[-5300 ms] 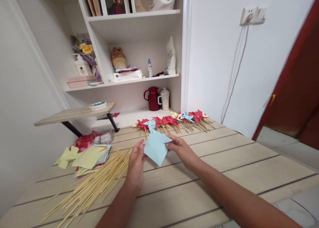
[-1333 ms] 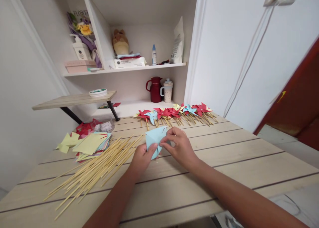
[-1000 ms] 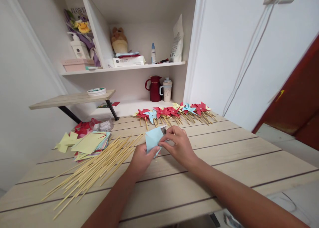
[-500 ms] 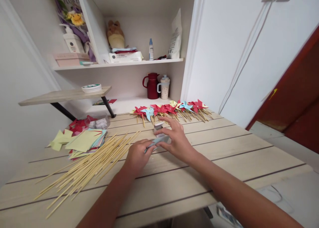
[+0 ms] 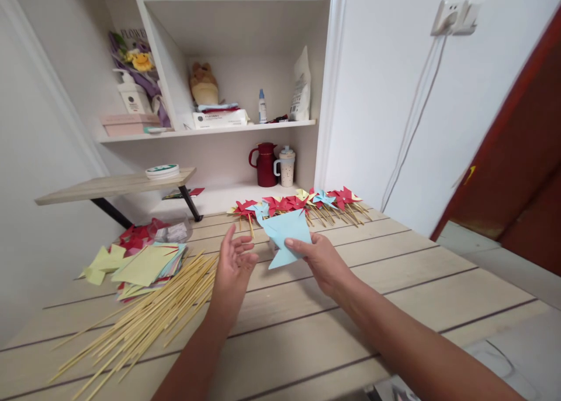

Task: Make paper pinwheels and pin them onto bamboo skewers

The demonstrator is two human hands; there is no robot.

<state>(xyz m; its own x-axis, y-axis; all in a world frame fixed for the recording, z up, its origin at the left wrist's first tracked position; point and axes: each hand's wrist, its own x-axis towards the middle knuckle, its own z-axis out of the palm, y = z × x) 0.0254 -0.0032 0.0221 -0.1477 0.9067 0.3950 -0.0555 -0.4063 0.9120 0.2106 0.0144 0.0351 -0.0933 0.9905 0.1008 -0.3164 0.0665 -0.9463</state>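
My right hand [image 5: 322, 259] pinches a light blue square of paper [image 5: 286, 237] by its right side, thumb on top. Slits run in from the paper's corners. To its left my left hand [image 5: 235, 261] is raised off the table, fingers spread and slightly curled, holding nothing. Behind the paper lies a row of finished pinwheels [image 5: 280, 204] in red, blue and yellow on sticks. A bundle of thin wooden sticks [image 5: 144, 319] lies left of my left hand, beside a stack of coloured paper squares [image 5: 146, 265].
Red folded paper pieces [image 5: 138, 234] and a clear container [image 5: 177, 231] sit at the table's left back, under a small raised shelf [image 5: 109, 186]. A red jug [image 5: 265, 166] and a speckled cup [image 5: 287, 168] stand behind the pinwheels.
My left hand has let go of the blue paper and moved left, opening. The paper, edge-on before, now shows its face in my right hand. The view has tilted up a little.
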